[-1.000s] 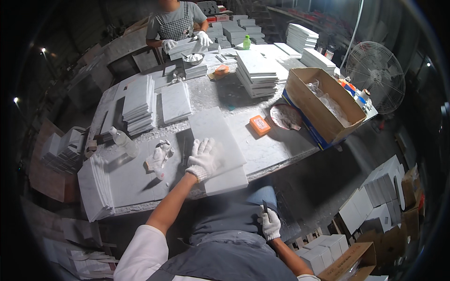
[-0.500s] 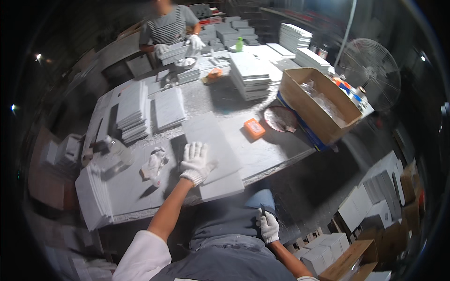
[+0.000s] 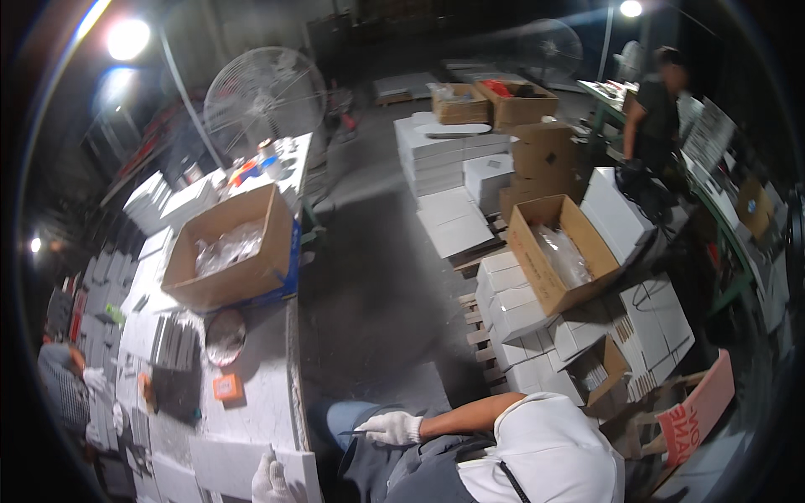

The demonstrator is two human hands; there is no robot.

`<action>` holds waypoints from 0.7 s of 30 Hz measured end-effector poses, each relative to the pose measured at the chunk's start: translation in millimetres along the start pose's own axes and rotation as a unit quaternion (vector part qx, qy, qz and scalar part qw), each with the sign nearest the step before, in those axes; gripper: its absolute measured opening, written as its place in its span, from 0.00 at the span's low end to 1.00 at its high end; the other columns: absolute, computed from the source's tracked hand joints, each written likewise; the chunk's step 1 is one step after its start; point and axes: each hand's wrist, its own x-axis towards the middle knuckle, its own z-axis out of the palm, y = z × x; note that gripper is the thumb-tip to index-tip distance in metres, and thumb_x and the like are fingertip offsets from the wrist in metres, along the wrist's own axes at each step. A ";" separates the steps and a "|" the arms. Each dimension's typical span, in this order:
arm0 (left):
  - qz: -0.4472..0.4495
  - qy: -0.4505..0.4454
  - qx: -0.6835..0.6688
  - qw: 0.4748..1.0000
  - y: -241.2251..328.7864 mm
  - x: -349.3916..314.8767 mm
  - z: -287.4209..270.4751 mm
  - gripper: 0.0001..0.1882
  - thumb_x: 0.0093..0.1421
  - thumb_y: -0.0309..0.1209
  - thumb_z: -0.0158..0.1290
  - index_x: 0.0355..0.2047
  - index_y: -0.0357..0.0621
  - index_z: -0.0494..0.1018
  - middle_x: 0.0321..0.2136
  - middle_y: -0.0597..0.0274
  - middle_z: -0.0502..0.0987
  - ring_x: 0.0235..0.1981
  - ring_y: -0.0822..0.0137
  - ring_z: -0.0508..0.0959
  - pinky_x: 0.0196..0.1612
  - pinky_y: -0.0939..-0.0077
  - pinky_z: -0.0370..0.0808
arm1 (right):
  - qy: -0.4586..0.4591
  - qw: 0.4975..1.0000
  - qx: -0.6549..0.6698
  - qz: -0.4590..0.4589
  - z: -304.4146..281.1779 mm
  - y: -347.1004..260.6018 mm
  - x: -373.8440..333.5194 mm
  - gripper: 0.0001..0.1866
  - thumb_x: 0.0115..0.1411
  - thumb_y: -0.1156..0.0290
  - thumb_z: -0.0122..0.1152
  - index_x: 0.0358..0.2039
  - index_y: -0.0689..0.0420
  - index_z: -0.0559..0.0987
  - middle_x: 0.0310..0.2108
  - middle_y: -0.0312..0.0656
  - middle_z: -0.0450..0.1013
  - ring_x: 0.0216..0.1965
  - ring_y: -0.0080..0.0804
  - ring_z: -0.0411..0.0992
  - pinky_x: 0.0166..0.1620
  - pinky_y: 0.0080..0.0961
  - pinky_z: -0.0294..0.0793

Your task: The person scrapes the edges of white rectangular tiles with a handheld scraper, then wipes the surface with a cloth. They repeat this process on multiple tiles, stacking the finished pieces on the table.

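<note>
The left hand (image 3: 270,482), in a white knit glove, is partly cut off by the lower rim of the view; it lies over a pale slab (image 3: 226,466) on the surface (image 3: 267,360), and whether its fingers grip anything I cannot tell. That slab sits at the surface's edge nearest the person, one end seeming to jut slightly past it. The right hand (image 3: 391,427) (gloved too) is closed around a slim dark tool (image 3: 360,432), held off the surface, in front of the grey apron (image 3: 394,469), its tip pointing left.

Farther along the same edge are an orange box (image 3: 226,386), a round dish (image 3: 243,342) just beyond it, and a large cardboard box (image 3: 222,293) with clear plastic inside. A stack of slabs (image 3: 174,342) stands farther in from that edge. At the opposite edge is a co-worker (image 3: 63,390) (also wearing white gloves). Across the floor (image 3: 356,285), white cartons (image 3: 511,310) are piled on a wooden pallet (image 3: 474,327).
</note>
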 end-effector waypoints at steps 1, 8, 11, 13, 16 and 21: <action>0.069 0.008 0.017 0.997 12.6 22.9 5.6 0.20 0.64 0.55 0.55 0.29 0.55 0.64 0.25 0.65 0.65 0.29 0.61 0.65 0.34 0.62 0.60 | 0.022 0.999 0.032 -0.015 -1.1 0.0 -1.1 0.17 0.71 0.66 0.54 0.57 0.53 0.78 0.41 0.41 0.78 0.40 0.33 0.78 0.48 0.29 0.77; 0.385 -0.022 0.091 0.918 113.0 129.7 29.5 0.23 0.56 0.48 0.62 0.44 0.47 0.78 0.41 0.55 0.81 0.52 0.49 0.76 0.60 0.51 0.69 | 0.130 0.938 0.309 0.085 -14.8 8.9 -14.0 0.17 0.74 0.63 0.53 0.56 0.58 0.78 0.34 0.31 0.74 0.30 0.17 0.70 0.34 0.19 0.72; 0.415 -0.112 0.144 0.891 123.9 149.6 52.5 0.21 0.55 0.47 0.62 0.44 0.48 0.79 0.41 0.60 0.81 0.51 0.54 0.76 0.60 0.54 0.68 | 0.177 0.881 0.418 0.130 -23.7 8.2 -17.6 0.18 0.74 0.63 0.53 0.57 0.58 0.78 0.33 0.30 0.73 0.28 0.15 0.68 0.32 0.16 0.70; 0.405 -0.169 0.200 0.876 120.6 162.4 66.3 0.19 0.58 0.48 0.58 0.42 0.51 0.80 0.40 0.63 0.83 0.51 0.59 0.77 0.61 0.56 0.67 | 0.200 0.850 0.467 0.139 -30.8 5.3 -21.6 0.19 0.74 0.63 0.53 0.59 0.58 0.77 0.32 0.28 0.72 0.28 0.15 0.66 0.32 0.15 0.69; 0.406 -0.232 0.288 0.836 109.5 177.6 76.7 0.18 0.60 0.50 0.55 0.38 0.53 0.82 0.37 0.63 0.84 0.50 0.62 0.77 0.62 0.55 0.65 | 0.238 0.872 0.415 0.106 -38.8 6.0 -32.1 0.20 0.74 0.63 0.52 0.61 0.58 0.75 0.31 0.27 0.70 0.27 0.15 0.65 0.32 0.15 0.69; 0.497 -0.152 0.294 0.802 102.5 180.0 84.7 0.15 0.56 0.49 0.58 0.30 0.52 0.81 0.32 0.63 0.82 0.50 0.61 0.75 0.67 0.47 0.60 | 0.147 0.737 0.660 0.017 -47.3 48.9 -31.1 0.11 0.75 0.59 0.50 0.50 0.50 0.75 0.28 0.24 0.66 0.24 0.13 0.58 0.28 0.12 0.61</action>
